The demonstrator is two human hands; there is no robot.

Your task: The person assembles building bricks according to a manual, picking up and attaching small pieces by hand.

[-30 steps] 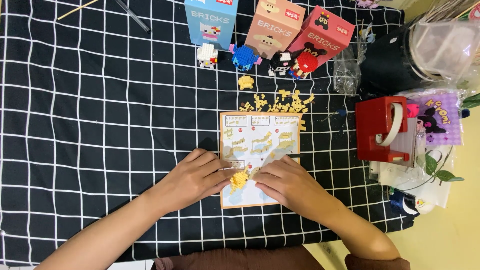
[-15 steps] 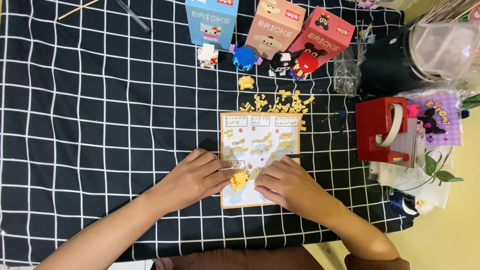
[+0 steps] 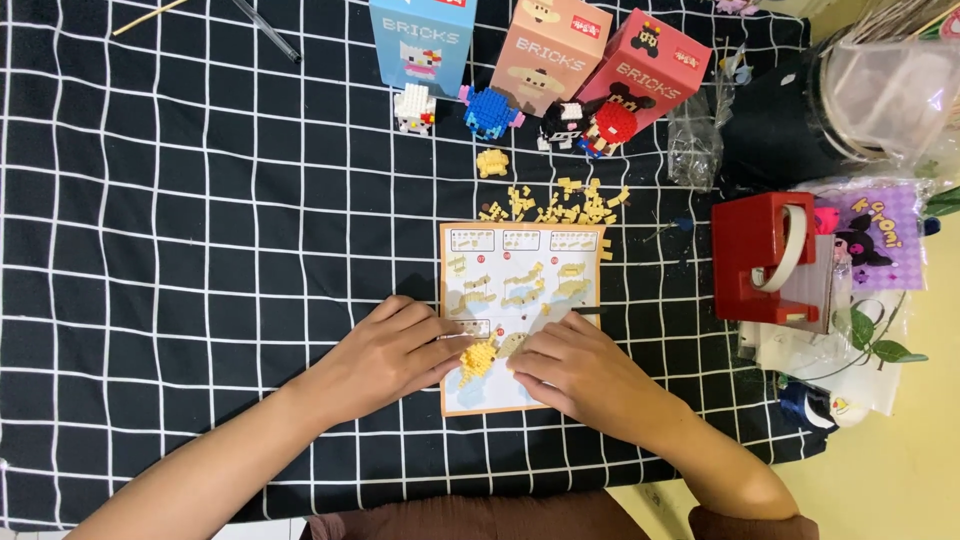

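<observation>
My left hand [image 3: 385, 352] and my right hand [image 3: 575, 370] rest on the lower part of a paper instruction sheet [image 3: 520, 285] on the checked black cloth. Between their fingertips sits a small yellow brick assembly [image 3: 478, 357], pinched by my left fingers; my right fingers touch a pale piece beside it. A scatter of loose yellow bricks [image 3: 565, 205] lies just beyond the sheet's top edge, with one small yellow cluster [image 3: 491, 162] further back.
Three brick boxes stand at the back: blue [image 3: 422, 40], tan [image 3: 551, 52], red [image 3: 645, 68]. Small built figures [image 3: 490, 110] stand before them. A red tape dispenser [image 3: 765, 258], plastic bags and a clear container [image 3: 885, 85] crowd the right edge.
</observation>
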